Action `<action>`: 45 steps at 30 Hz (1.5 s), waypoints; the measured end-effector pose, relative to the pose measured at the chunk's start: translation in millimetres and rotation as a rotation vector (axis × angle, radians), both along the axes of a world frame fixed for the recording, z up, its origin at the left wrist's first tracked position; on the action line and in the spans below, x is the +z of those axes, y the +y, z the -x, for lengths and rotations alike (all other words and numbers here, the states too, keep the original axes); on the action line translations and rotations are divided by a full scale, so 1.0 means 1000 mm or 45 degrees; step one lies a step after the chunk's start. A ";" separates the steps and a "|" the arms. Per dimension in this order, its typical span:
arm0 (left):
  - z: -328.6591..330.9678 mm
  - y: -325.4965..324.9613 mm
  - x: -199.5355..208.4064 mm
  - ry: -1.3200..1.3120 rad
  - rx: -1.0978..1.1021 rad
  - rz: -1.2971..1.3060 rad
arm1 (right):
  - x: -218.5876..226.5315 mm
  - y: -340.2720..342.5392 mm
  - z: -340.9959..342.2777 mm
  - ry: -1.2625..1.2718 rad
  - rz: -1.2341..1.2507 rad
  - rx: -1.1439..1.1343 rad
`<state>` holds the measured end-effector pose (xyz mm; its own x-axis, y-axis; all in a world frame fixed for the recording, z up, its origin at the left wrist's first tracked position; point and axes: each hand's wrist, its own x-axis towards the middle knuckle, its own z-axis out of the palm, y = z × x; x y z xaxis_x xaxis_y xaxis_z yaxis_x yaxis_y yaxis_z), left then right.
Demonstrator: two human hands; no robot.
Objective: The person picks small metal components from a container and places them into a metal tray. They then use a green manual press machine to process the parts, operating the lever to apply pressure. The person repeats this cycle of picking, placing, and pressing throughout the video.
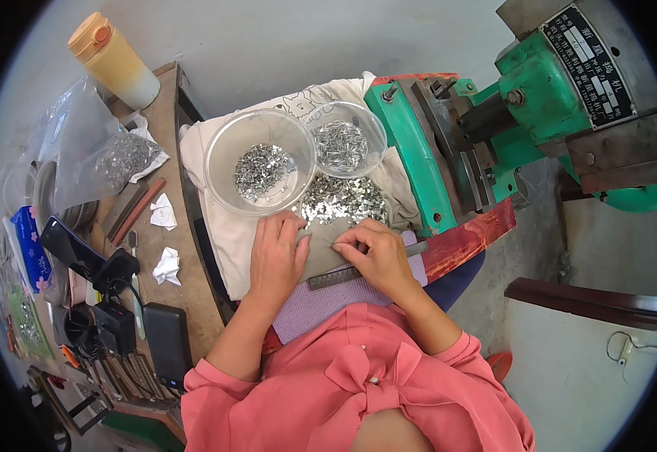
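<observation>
My left hand [274, 252] rests palm down on the cloth, at the near left edge of a loose pile of small shiny metal pieces [347, 202]. Its thumb stands apart from the fingers and nothing shows in its grasp. To the right, my right hand [377, 258] has thumb and forefinger pinched together just above the cloth [230, 256]; anything between them is too small to make out. Beyond my hands stand a large clear round tub [212, 177] with metal pieces in it and a smaller clear tub [381, 147] holding thin metal pieces. A dark ruler-like strip [336, 277] lies nearest me.
On the right stands a green press machine [415, 162] on a red-covered surface [468, 245]. A wooden table [200, 301] at left bears a yellow bottle [121, 68], a plastic bag of metal bits [121, 154], a phone [72, 248], a black power bank [166, 343] and crumpled tissues [166, 265].
</observation>
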<state>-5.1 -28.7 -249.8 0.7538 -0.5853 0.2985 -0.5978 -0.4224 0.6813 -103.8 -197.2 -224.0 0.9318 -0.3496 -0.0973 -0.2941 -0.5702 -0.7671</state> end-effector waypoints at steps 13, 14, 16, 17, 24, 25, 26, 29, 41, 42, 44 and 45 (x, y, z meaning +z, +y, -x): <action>-0.004 -0.012 -0.011 -0.018 0.033 -0.047 | -0.001 0.019 -0.003 -0.154 0.629 0.217; -0.004 -0.011 -0.010 -0.017 0.029 -0.051 | -0.004 0.020 -0.003 -0.142 0.657 0.231; -0.004 -0.010 -0.007 -0.012 0.021 -0.057 | -0.004 0.019 -0.001 -0.128 0.641 0.256; -0.005 -0.009 -0.006 -0.018 0.002 -0.058 | -0.003 0.017 0.002 -0.127 0.595 0.267; -0.009 -0.004 -0.001 0.030 -0.062 -0.111 | 0.029 -0.013 -0.009 -0.187 0.313 0.081; -0.009 -0.002 0.001 0.048 -0.068 -0.133 | 0.035 -0.020 -0.018 -0.302 0.349 0.070; -0.010 0.000 0.003 0.046 -0.077 -0.117 | 0.040 -0.027 -0.029 -0.339 0.375 0.040; -0.010 0.004 0.005 0.064 -0.118 -0.068 | 0.045 -0.048 -0.058 -0.413 0.476 -0.031; -0.004 0.016 0.004 0.240 -0.101 -0.117 | 0.023 -0.033 -0.047 -0.439 0.325 0.201; -0.004 0.015 0.004 0.241 -0.101 -0.113 | 0.019 -0.028 -0.040 -0.434 0.304 0.248; -0.003 0.015 0.004 0.249 -0.096 -0.107 | 0.010 -0.018 -0.029 -0.421 0.263 0.341; -0.003 0.014 0.005 0.249 -0.088 -0.100 | 0.004 -0.013 -0.026 -0.429 0.269 0.359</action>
